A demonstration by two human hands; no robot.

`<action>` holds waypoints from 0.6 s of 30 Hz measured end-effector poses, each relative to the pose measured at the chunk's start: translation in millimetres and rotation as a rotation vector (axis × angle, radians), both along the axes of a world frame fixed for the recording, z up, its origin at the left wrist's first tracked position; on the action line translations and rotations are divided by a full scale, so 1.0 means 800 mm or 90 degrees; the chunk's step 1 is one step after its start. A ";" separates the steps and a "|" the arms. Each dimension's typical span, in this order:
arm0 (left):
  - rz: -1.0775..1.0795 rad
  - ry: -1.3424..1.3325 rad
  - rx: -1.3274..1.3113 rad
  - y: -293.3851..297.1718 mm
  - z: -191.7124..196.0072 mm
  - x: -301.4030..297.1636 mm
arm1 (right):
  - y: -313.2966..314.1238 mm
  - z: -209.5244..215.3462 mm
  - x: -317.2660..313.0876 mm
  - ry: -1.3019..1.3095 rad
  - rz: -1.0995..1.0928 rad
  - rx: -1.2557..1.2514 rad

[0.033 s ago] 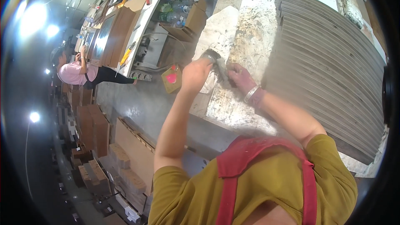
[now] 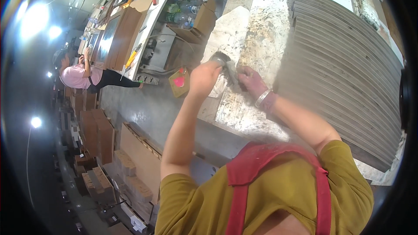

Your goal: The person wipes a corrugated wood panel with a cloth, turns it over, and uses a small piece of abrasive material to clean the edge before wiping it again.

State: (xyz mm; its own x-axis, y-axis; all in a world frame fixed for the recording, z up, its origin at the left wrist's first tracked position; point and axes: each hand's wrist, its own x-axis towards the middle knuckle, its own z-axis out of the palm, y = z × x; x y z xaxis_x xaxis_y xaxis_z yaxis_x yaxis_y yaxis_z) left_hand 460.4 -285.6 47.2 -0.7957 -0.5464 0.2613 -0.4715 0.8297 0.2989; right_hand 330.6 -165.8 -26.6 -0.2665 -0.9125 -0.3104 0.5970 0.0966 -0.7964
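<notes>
My bare left hand [image 2: 205, 77] is closed round a small dark container with a round rim [image 2: 222, 56], tilted over a stained white sheet [image 2: 226, 28]. Its fingers are partly hidden behind the back of the hand. Just to the right, my right hand [image 2: 252, 82] wears a dusty purple glove, with a bracelet at the wrist. Its fingers are pinched at the edge of a limp grey piece, perhaps cloth [image 2: 232, 72], which reaches toward the container. Both hands are above a paint-spattered worktable [image 2: 265, 21].
A large stack of long grey-brown strips [image 2: 339, 74] covers the table's right side. Left of the table stand a cardboard box of bottles [image 2: 198, 21] and a yellowish tray with something pink [image 2: 179, 81]. Further left, a person in pink [image 2: 76, 76] works at another bench.
</notes>
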 end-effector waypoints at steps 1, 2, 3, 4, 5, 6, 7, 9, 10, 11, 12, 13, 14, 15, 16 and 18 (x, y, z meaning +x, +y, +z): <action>0.052 0.016 0.075 -0.001 0.000 0.001 | -0.001 -0.002 0.001 -0.004 0.000 -0.003; 0.104 0.031 0.150 -0.003 0.000 0.002 | -0.001 -0.003 0.001 -0.008 0.001 -0.006; 0.157 0.047 0.225 -0.006 0.001 0.003 | -0.001 -0.004 0.001 0.000 0.008 0.004; 0.191 0.104 0.271 -0.011 -0.004 0.006 | -0.001 0.002 -0.001 0.010 0.016 0.012; 0.225 0.162 0.317 -0.019 -0.014 0.012 | -0.001 0.006 -0.001 0.020 0.024 0.021; 0.259 0.220 0.362 -0.023 -0.020 0.017 | -0.003 0.004 0.000 0.016 0.024 0.016; 0.261 0.261 0.413 -0.024 -0.021 0.017 | -0.004 -0.001 0.000 0.013 0.021 0.012; 0.264 0.341 0.517 -0.023 -0.021 0.018 | -0.006 -0.007 -0.001 0.002 0.022 0.001; 0.284 0.358 0.512 -0.021 -0.019 0.018 | -0.007 -0.007 -0.001 -0.007 0.028 -0.005; 0.304 0.374 0.507 -0.018 -0.015 0.017 | -0.007 -0.007 -0.001 -0.017 0.033 -0.011; 0.324 0.390 0.502 -0.017 -0.012 0.016 | -0.008 -0.006 -0.001 -0.020 0.036 -0.008; 0.339 0.406 0.507 -0.019 -0.013 0.019 | -0.007 0.000 -0.001 -0.024 0.040 -0.005; 0.354 0.421 0.512 -0.023 -0.015 0.023 | -0.007 0.004 -0.001 -0.027 0.045 -0.002; 0.368 0.437 0.517 -0.026 -0.016 0.027 | -0.008 0.006 -0.002 -0.036 0.050 -0.006; 0.360 0.439 0.521 -0.029 -0.016 0.030 | -0.010 0.009 -0.003 -0.045 0.055 -0.011; 0.357 0.475 0.540 -0.033 -0.015 0.037 | -0.010 0.019 -0.006 -0.101 0.078 -0.024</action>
